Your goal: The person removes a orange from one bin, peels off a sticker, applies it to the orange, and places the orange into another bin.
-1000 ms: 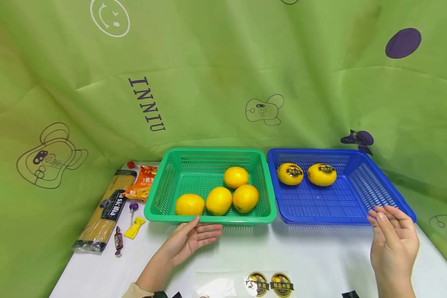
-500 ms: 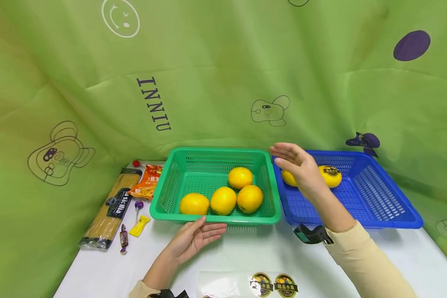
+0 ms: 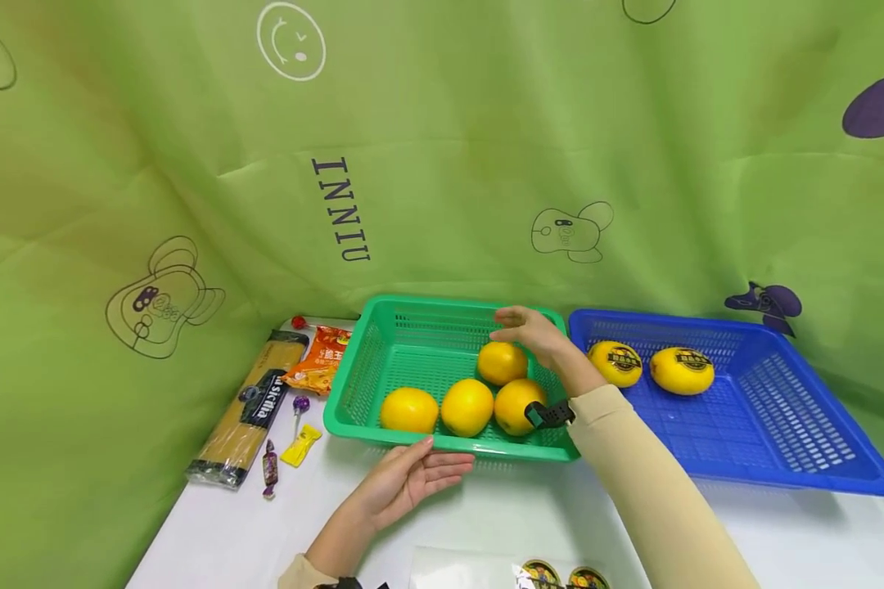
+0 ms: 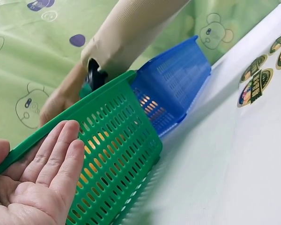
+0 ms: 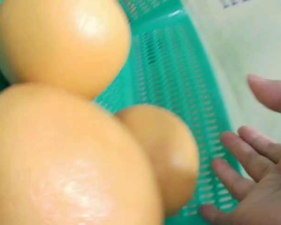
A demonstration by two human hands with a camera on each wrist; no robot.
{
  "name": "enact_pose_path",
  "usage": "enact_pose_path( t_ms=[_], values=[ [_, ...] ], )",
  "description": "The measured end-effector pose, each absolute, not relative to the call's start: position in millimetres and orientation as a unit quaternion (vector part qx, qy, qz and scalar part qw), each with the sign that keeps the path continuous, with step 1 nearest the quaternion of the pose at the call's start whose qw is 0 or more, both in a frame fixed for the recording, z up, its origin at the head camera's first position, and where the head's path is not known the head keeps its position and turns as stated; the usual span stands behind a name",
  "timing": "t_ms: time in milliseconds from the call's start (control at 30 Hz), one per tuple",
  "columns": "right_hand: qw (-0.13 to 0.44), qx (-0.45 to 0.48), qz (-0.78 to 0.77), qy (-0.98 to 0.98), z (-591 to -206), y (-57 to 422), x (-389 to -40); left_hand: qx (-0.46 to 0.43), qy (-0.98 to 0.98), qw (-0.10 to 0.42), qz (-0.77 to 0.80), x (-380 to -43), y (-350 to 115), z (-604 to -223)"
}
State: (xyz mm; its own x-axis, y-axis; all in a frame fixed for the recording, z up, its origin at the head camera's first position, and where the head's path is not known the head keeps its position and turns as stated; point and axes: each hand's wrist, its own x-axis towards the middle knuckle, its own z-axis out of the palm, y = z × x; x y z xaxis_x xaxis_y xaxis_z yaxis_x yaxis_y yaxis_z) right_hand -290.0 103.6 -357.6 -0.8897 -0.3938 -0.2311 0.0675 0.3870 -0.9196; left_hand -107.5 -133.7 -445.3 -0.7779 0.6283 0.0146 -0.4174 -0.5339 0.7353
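Several yellow-orange fruits that look like oranges lie in the green basket. My right hand is over the basket's back right part, just above the rearmost orange. In the right wrist view its fingers are spread and apart from the oranges. At the basket's front, my left hand has its thumb at the rim and its straight fingers below, along the outer wall. Two oranges with black-and-gold stickers, one of them the right orange, sit in the blue basket.
A clear sheet with round stickers lies at the table's front. Left of the green basket are a pasta pack, an orange snack bag, a lollipop and wrapped candies. A green curtain hangs behind.
My right hand has moved from the blue basket's front right corner, leftward across that basket, to above the green one. The left hand stays at the rim. The head view has shifted left.
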Motion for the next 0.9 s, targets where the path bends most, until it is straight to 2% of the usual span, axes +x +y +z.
enact_pose_path(
  t_ms=[167,433,667,900],
  values=[
    [0.243,-0.087,-0.475,0.841,-376.3,113.1,-290.2,0.133,0.372,0.313,0.864,-105.0,-130.0,-445.4],
    [0.257,-0.090,-0.399,0.876,-384.3,113.1,-290.3,0.137,0.375,0.307,0.864,-104.2,-129.7,-444.9],
    [0.217,-0.138,-0.396,0.882,-381.6,113.9,-292.2,0.149,0.375,0.302,0.863,-107.4,-129.6,-446.9],
    [0.177,-0.160,-0.481,0.844,-349.5,115.4,-285.7,0.146,0.383,0.298,0.862,-108.3,-132.3,-447.2]
  ],
)
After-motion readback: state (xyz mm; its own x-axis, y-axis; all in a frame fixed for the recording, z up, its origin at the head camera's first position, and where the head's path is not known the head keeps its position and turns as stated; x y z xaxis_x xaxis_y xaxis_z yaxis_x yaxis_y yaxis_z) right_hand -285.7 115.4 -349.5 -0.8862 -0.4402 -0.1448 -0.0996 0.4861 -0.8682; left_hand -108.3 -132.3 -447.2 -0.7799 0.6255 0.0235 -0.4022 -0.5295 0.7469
